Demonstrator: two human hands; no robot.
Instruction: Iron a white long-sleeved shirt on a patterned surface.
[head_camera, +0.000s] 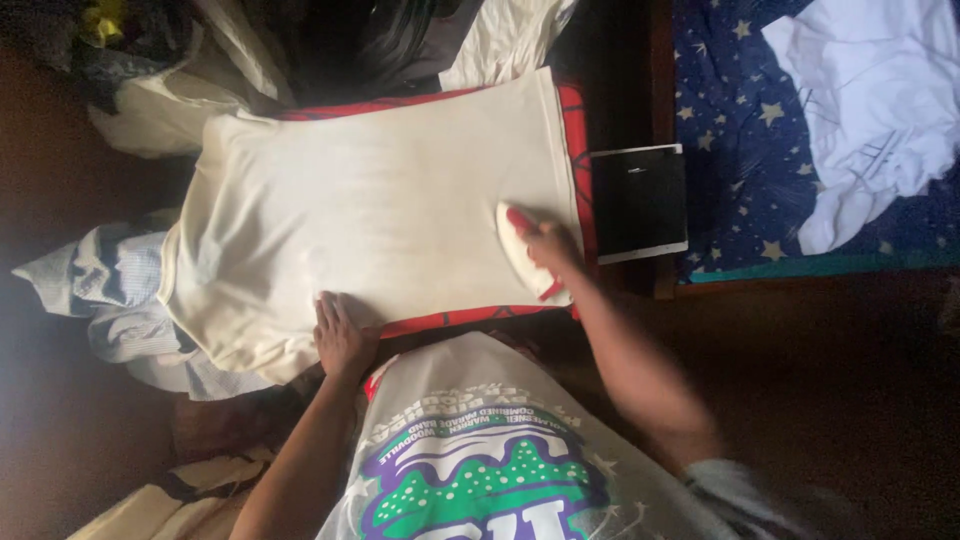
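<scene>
Cream cotton shirt (370, 210) spread flat over the red-edged worktop (575, 130), mostly smooth. Right hand (548, 245) grips a white-and-red iron (520, 250), apparently at the hem edge; left hand (342, 338), fingers spread, pins the near edge.

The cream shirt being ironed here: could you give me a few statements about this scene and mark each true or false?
1. The right hand grips a white-and-red iron. True.
2. The left hand lies flat on the cream shirt. True.
3. The iron sits at the shirt's middle. False: it is near one end.
4. The shirt lies on a blue starred cloth. False: the blue starred cloth lies apart; a red-edged pad is underneath.
</scene>
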